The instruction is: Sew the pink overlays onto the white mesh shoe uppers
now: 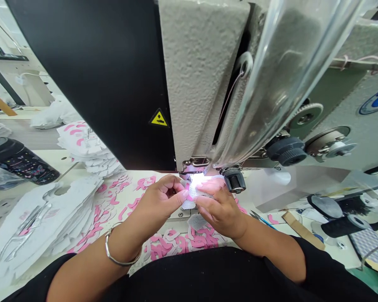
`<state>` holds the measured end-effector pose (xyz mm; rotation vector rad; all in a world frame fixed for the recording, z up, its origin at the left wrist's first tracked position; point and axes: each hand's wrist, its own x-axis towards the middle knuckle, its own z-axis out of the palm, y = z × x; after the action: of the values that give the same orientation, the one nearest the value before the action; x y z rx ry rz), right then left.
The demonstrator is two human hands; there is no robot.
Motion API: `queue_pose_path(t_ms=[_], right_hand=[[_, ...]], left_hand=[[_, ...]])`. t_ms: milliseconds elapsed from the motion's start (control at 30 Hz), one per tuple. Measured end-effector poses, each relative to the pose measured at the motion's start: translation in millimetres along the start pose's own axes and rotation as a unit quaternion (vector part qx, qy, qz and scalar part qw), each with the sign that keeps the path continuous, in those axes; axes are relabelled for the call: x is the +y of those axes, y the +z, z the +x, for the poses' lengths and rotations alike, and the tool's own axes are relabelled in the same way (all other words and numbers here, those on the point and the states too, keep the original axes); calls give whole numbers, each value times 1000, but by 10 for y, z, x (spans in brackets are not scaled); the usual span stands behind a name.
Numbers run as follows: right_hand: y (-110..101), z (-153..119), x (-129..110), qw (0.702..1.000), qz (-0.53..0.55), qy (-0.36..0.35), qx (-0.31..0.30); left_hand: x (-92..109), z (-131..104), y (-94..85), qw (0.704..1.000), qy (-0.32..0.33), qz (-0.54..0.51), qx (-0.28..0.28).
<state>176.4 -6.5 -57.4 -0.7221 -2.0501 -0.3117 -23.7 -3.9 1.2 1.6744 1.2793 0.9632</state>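
Observation:
Under the sewing machine head (201, 84), a small white textured fabric piece (188, 204) lies in the bright glow of the lamp. A narrow pink fabric piece (188, 192) rests against it. My left hand (166, 195) is closed, pinching the pink piece between thumb and index finger. From the other side, my right hand (219, 205) grips the white piece with bent fingers, partly washed out by the light. The needle area is mostly hidden by glare and fingers. Just below my hands sits another grey-white fabric piece (197, 221).
Loose pink and white cut pieces (176, 243) cover the table front. Stacked white sheets (85, 205) with scissors-like metal tools (22, 230) lie left, near a black patterned bottle (22, 161). At right are a blue-handled tool (264, 220) and a black thread spool (343, 226).

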Motion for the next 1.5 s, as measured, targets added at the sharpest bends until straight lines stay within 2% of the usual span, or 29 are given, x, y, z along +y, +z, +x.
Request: queue_pose_path(t_ms=[167, 500, 667, 933, 1300, 1500], right_hand=[[30, -37, 14, 1000, -10, 16, -7], [-2, -24, 8, 1000, -25, -2, -7], [-14, -9, 7, 999, -23, -17, -18], [-57, 29, 15, 1000, -4, -28, -13], [-55, 39, 27, 999, 27, -26, 0], [-45, 19, 36, 999, 41, -26, 5]], left_hand=[[-10, -4, -10, 1000, 6, 17, -2], [6, -15, -5, 1000, 19, 18, -6], [-58, -7, 7, 1000, -4, -22, -9], [-98, -13, 48, 979, -44, -196, -34], [-58, -15, 90, 972, -44, -227, -33], [47, -28, 122, 971, -90, -221, -12]])
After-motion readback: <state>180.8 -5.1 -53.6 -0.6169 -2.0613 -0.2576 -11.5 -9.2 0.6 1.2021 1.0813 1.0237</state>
